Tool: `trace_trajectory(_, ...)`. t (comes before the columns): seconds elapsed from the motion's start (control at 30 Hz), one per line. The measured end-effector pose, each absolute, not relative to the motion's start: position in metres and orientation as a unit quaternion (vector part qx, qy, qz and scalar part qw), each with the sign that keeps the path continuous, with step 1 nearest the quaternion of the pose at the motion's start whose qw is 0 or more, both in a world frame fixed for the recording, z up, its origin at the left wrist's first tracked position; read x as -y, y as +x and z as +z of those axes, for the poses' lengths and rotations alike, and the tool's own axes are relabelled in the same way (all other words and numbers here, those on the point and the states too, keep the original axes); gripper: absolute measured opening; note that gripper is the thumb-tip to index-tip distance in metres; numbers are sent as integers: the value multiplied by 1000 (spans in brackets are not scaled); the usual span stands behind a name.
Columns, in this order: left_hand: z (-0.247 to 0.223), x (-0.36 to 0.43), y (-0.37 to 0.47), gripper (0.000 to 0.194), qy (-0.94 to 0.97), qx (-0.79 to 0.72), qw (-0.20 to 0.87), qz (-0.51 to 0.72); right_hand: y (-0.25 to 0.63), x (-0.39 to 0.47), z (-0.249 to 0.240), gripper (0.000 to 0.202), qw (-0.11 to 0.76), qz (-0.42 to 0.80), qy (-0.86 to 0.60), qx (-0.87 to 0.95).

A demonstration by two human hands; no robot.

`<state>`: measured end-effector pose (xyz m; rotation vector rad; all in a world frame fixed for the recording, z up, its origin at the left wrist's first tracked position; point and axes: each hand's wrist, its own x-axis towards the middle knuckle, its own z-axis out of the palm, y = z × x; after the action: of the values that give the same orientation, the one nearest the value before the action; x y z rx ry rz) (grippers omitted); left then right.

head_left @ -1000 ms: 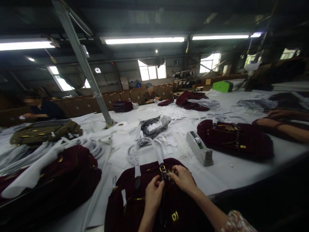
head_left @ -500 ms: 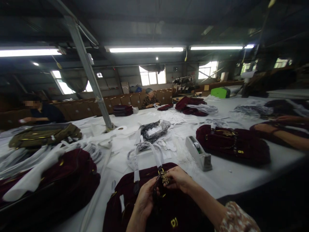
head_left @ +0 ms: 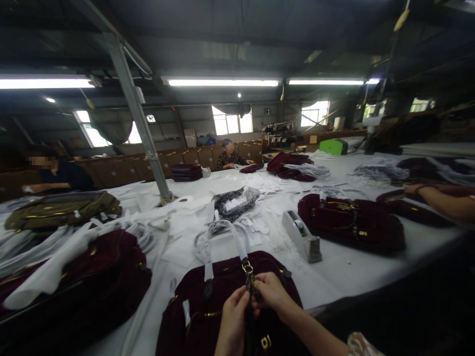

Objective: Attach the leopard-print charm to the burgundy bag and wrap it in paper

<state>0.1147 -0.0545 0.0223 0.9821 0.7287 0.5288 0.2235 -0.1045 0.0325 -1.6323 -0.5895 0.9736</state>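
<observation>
A burgundy handbag (head_left: 200,316) lies in front of me, its handle (head_left: 237,237) wrapped in white film and standing up. From a gold ring by the handle's right end hangs a dark braided bag charm (head_left: 249,280) with gold-coloured parts. My left hand (head_left: 233,314) is closed, its thumb and fingers pinching the charm's dark lower part. Close against it, my right hand (head_left: 272,292) pinches the gold part of the charm. Both hands are over the bag's front, above a gold logo (head_left: 266,341). My fingertips hide part of the charm.
A grey tape dispenser (head_left: 302,237) stands right of the bag, near another burgundy bag (head_left: 349,220). More burgundy bags (head_left: 111,277) and an olive bag (head_left: 67,210) lie left. Black-and-white wrapping (head_left: 233,205) is ahead. A co-worker's arm (head_left: 445,201) reaches in from the right.
Both my hands have moved down along the charm and closer together; it now hangs straighter from the ring. The co-worker's arm at right has shifted over the bag there.
</observation>
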Motion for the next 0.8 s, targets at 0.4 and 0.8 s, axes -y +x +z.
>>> trace_trajectory(0.4,14,32,107,40,840,-293,353,290,212,131,43,36,325,107,-843,415)
trace_trajectory(0.8,-31,53,132,57,914,-315,51,251,334,199,-14,19,218,-9,-946,241)
